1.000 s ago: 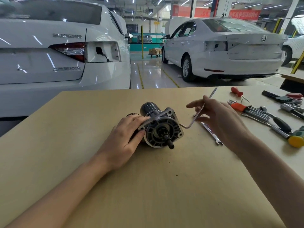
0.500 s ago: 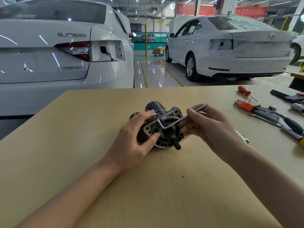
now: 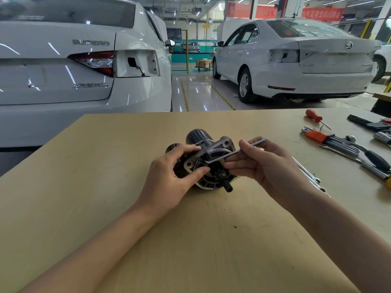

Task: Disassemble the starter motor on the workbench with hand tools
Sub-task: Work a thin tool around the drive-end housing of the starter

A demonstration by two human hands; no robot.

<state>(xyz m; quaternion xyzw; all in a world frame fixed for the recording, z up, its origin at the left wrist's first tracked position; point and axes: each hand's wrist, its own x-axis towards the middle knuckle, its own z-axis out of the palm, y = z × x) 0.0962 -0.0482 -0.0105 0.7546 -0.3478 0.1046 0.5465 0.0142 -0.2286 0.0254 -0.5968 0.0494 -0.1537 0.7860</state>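
- The right hand [image 3: 268, 166] pinches the long arm of an L-shaped hex key [image 3: 234, 152] between thumb and fingertips, fingers curled around the shaft; the short arm points down into the front housing of the starter motor [image 3: 213, 166], seemingly seated in a bolt head, though the socket itself is too small to confirm.
- Holding far out along the long arm would give leverage for breaking a tight fastener loose.
- The left hand [image 3: 171, 176] grips the motor's left side, thumb across the aluminium flange and fingers over the top edge, likely bracing the body so it cannot roll when the key turns.
- The starter motor lies on its side near the middle of the workbench [image 3: 84, 208], pinion shaft [image 3: 227, 186] toward the person, dark cylinders pointing away.
- A combination wrench [image 3: 309, 174] lies just beside the right wrist.
- Farther right sit an orange-holdered hex key set [image 3: 325, 138], a red screwdriver [image 3: 315, 116] and other tools, within reach.
- Two white cars stand beyond the bench.
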